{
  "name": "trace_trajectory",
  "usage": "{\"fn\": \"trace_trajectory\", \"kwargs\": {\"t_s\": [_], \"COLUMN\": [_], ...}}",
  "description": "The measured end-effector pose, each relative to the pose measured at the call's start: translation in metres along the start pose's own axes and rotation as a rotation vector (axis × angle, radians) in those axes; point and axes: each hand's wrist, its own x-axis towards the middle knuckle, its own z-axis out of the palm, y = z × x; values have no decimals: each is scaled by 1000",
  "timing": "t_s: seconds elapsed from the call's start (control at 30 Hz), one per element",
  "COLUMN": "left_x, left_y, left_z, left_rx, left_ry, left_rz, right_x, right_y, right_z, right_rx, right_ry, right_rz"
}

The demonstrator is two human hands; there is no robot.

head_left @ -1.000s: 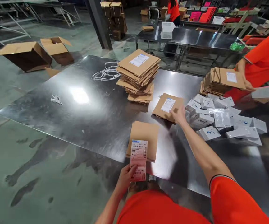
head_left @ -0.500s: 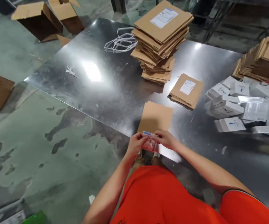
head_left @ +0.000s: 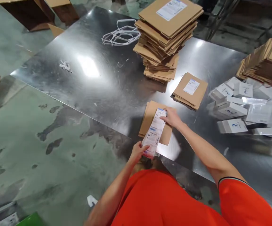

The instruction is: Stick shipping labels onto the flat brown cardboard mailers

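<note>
Head view: your left grip (head_left: 137, 153) and right grip (head_left: 172, 117) pinched a label strip (head_left: 154, 131).
Spanning between them, it was likely light and limp, suiting end holds.

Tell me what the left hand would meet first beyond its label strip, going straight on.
Past the label strip, the left hand would probably meet the nearest cardboard stack; depth is unclear.
</note>
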Motion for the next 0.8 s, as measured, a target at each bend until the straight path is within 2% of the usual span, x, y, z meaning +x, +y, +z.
{"fn": "trace_trajectory", "kwargs": {"t_s": [0.13, 0.23, 0.3, 0.37, 0.43, 0.5, 0.57, 0.63, 0.7, 0.73, 0.8], "left_x": [-4, -29, -46, -51, -41, -22, -3, 8, 10, 8, 5], "left_y": [-18, -33, -32, -19, 2, 22, 32, 33, 28, 26, 24], "left_z": [-9, -22, -30, -34, -32, -27, -22, -18, -16, -16, -16], "left_rx": [46, 104, 133, 202, 374, 659, 954, 1172, 1279, 1303, 1300], "left_ry": [-16, -74, -116, -172, -196, -180, -151, -149, -148, -151, -161], "left_rz": [-15, -40, -13, 138, 342, 458, 446, 415, 410, 411, 412], "right_x": [3, -5, -8, -6, -2, -5, -15, -27, -33, -31, -22], "right_y": [-5, -13, -16, -16, -17, -21, -27, -33, -32, -27, -10], "right_z": [2, 4, 10, 22, 39, 57, 74, 84, 83, 78, 60], "right_rx": [-235, -370, -354, -290, -254, -271, -303, -313, -298, -290, -293], "right_ry": [-49, 35, 65, 45, 52, 93, 96, 5, -97, -110, -42], "right_rz": [-1, 13, -68, -169, -172, -105, -122, -297, -452, -447, -283]}}
